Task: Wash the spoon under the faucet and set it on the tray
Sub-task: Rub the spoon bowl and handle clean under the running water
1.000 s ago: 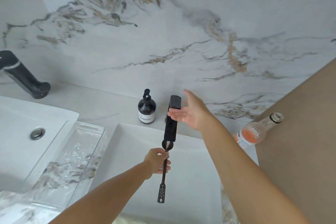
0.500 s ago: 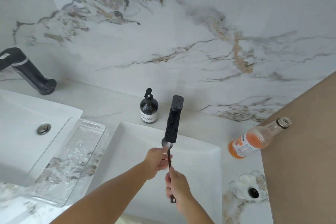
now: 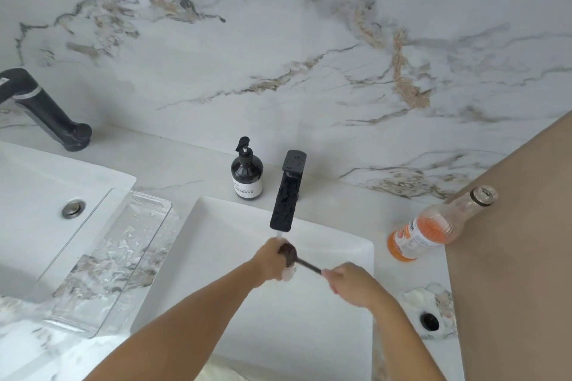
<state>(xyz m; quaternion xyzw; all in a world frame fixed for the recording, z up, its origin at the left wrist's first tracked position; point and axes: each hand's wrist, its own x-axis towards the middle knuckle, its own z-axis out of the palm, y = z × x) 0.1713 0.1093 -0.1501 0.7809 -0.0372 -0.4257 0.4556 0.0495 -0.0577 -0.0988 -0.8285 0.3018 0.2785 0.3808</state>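
A dark spoon (image 3: 291, 254) lies nearly level over the white sink basin (image 3: 346, 250), its bowl right under the spout of the black faucet (image 3: 286, 195). Water runs from the spout onto the bowl. My left hand (image 3: 269, 263) cups the spoon's bowl, fingers against it. My right hand (image 3: 349, 283) is closed around the handle end, to the right. The clear glass tray (image 3: 123, 254) lies on the counter left of the basin, with water drops on it and nothing else.
A dark soap pump bottle (image 3: 246, 172) stands left of the faucet. An orange drink bottle (image 3: 433, 230) lies at the basin's right. A second basin (image 3: 37, 195) with its own black faucet (image 3: 46, 110) is far left. A brown panel (image 3: 513, 257) borders the right.
My right hand came off the faucet handle and took the spoon's handle. The spoon swung from upright to nearly level, and water now runs over its bowl.
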